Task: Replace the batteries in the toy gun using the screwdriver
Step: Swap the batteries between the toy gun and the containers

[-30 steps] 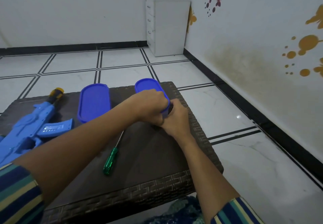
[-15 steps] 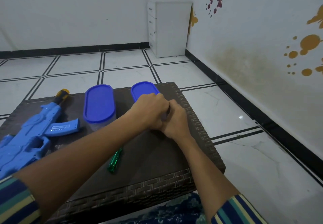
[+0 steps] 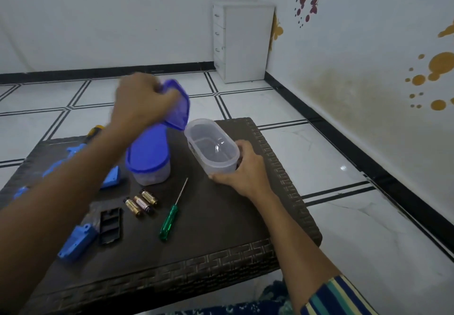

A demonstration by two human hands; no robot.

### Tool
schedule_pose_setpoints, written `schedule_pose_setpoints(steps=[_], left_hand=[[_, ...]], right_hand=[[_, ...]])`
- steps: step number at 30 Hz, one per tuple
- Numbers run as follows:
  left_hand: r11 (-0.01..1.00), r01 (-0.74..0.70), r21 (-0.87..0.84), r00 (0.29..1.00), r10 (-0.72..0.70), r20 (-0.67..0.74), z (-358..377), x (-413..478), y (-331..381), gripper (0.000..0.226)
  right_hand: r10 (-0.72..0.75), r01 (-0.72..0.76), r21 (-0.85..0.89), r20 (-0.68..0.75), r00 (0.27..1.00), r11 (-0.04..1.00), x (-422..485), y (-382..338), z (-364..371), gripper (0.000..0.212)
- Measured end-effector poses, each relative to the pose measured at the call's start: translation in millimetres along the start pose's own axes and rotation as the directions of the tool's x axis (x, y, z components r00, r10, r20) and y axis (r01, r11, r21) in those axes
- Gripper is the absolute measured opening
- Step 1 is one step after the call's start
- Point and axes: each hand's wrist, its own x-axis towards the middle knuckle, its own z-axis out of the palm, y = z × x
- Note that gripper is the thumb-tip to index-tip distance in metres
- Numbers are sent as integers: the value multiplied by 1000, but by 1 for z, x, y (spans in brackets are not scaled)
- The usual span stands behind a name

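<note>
My left hand holds a blue lid lifted above the table. My right hand grips the near end of the open clear container, which looks empty. Three batteries lie side by side on the dark table. To their right lies the green-handled screwdriver. A black battery cover rests to their left. The blue toy gun lies along the left, mostly hidden by my left arm.
A second clear container with a blue lid stands behind the batteries. The table's woven edge runs along the front and right. A white drawer unit stands in the far corner on the tiled floor.
My left hand has pulled the blue lid off the right container and raised it to the left. My right hand now holds the container's body. Batteries and cover are now visible.
</note>
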Motion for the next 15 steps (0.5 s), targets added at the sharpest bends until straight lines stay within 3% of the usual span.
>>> schedule_pose_setpoints(steps=[1, 3, 4, 6, 10, 12, 15], left_hand=[[953, 190, -235, 979, -201, -25, -11, 3, -13, 26], [623, 488, -612, 829, -550, 101, -25, -3, -43, 9], [480, 556, -679, 759, -627, 179, -28, -11, -58, 4], [312, 633, -709, 678, -666, 311, -28, -31, -79, 9], [205, 729, -654, 578, -697, 426, -26, -59, -92, 15], [252, 779, -574, 555, -704, 443, -28, -62, -94, 10], [356, 843, -404, 526, -707, 474, -36, -66, -99, 10]], right_hand=[[-15, 15, -20, -2, 1000, 1000, 0, -1, 0, 91], [-46, 46, -52, -2, 999, 998, 0, -2, 1, 94], [-54, 54, -64, 5, 999, 996, 0, -3, 1, 92], [-62, 64, -95, 29, 998, 993, 0, -6, 2, 90], [-35, 43, -151, 55, 998, 988, -3, -8, 8, 96], [-3, 16, -204, 66, 998, 979, -5, -10, 10, 104], [35, -1, -443, 69, 997, 897, -9, -22, 10, 122]])
